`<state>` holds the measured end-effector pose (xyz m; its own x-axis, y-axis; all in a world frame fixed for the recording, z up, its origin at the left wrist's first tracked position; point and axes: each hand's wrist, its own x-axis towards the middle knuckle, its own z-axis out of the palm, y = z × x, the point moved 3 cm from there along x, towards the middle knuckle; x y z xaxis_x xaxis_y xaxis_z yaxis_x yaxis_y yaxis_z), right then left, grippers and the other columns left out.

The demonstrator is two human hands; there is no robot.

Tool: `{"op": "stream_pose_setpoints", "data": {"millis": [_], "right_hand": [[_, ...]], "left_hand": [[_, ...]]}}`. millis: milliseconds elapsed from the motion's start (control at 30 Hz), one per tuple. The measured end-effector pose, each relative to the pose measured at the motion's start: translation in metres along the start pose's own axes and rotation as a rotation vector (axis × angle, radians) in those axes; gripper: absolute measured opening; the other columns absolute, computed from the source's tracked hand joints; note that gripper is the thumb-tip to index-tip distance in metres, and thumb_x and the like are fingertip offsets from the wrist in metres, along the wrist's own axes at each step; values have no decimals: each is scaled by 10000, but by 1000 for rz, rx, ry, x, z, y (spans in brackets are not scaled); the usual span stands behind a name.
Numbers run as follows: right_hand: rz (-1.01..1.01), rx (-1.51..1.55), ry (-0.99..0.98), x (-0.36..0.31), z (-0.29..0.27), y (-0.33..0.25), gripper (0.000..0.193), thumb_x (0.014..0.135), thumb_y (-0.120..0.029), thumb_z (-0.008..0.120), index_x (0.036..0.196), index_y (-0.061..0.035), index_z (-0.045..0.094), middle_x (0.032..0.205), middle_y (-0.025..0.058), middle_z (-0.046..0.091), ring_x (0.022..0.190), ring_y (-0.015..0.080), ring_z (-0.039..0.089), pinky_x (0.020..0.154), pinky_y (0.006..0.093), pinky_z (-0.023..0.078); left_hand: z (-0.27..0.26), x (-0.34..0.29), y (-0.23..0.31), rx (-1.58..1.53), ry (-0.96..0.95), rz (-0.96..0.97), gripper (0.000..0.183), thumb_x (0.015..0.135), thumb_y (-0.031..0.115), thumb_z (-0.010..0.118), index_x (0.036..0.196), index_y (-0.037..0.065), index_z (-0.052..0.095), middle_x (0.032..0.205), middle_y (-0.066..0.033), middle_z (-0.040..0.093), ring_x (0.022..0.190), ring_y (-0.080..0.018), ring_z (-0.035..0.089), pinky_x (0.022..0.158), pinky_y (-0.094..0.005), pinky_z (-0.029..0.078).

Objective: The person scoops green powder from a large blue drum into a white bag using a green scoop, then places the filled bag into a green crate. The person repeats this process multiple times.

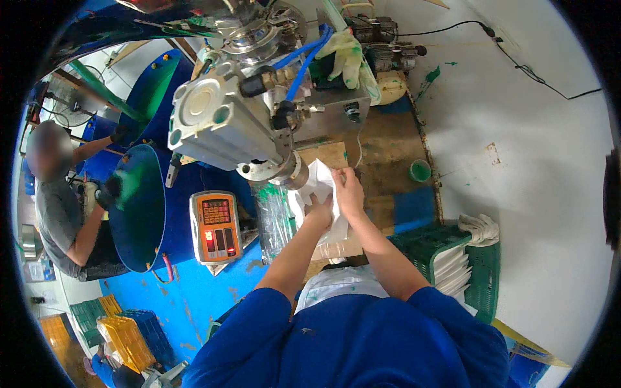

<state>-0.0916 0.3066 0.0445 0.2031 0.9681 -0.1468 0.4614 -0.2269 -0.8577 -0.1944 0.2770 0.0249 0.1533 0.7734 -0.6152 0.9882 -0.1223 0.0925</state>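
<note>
A white bag sits under the metal nozzle of a filling machine, its top standing up in folds. My right hand pinches the bag's right upper edge between thumb and fingers. Lower on the bag, my left hand grips its near left part; some of these fingers are hidden in the folds. To the left of the bag lies a clear plastic-wrapped surface with green smears. An orange-framed digital scale with a lit display stands further left.
Green crates hold a stack of white bags at my right. A green-filled cup stands on the wooden bench. Blue tubs with green contents are at left, where another person works. Blue hoses hang overhead.
</note>
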Motion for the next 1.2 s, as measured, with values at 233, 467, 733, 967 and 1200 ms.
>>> {"op": "stream_pose_setpoints", "data": {"millis": [233, 467, 733, 967, 1200], "right_hand": [[-9, 127, 39, 5, -5, 2, 361, 901, -384, 482, 1007, -44, 539, 935, 188, 621, 865, 365, 591, 739, 416, 445], [33, 290, -42, 13, -16, 11, 370, 926, -362, 430, 998, -9, 513, 1012, 231, 563, 965, 395, 532, 798, 421, 415], [168, 495, -180, 14, -9, 21, 323, 924, -414, 439, 1017, -122, 540, 767, 29, 531, 657, 108, 503, 513, 272, 408], [297, 616, -300, -25, -19, 19, 284, 924, -402, 463, 1045, -162, 555, 729, -31, 459, 573, 77, 450, 464, 241, 398], [419, 670, -359, -52, -39, 43, 319, 917, -404, 477, 1095, -140, 464, 758, 12, 447, 567, 118, 481, 499, 294, 455]], "left_hand": [[-41, -2, -7, -325, 306, 347, 191, 759, 61, 549, 923, 33, 642, 899, -234, 624, 869, -380, 602, 768, -411, 481], [-34, -125, -29, -690, 453, 199, 177, 830, 208, 602, 887, 50, 657, 767, -154, 651, 676, -278, 647, 613, -359, 503], [39, -183, -61, -556, 473, -10, 152, 800, 239, 643, 825, 91, 660, 734, -104, 634, 637, -270, 616, 599, -377, 485], [12, -218, -115, -465, 883, -103, 75, 738, 129, 668, 771, 75, 627, 775, -92, 618, 758, -273, 613, 669, -369, 484], [-84, -215, -211, -740, 1350, -345, 277, 735, 161, 698, 983, 99, 590, 721, -82, 619, 669, -202, 611, 631, -323, 479]]}}
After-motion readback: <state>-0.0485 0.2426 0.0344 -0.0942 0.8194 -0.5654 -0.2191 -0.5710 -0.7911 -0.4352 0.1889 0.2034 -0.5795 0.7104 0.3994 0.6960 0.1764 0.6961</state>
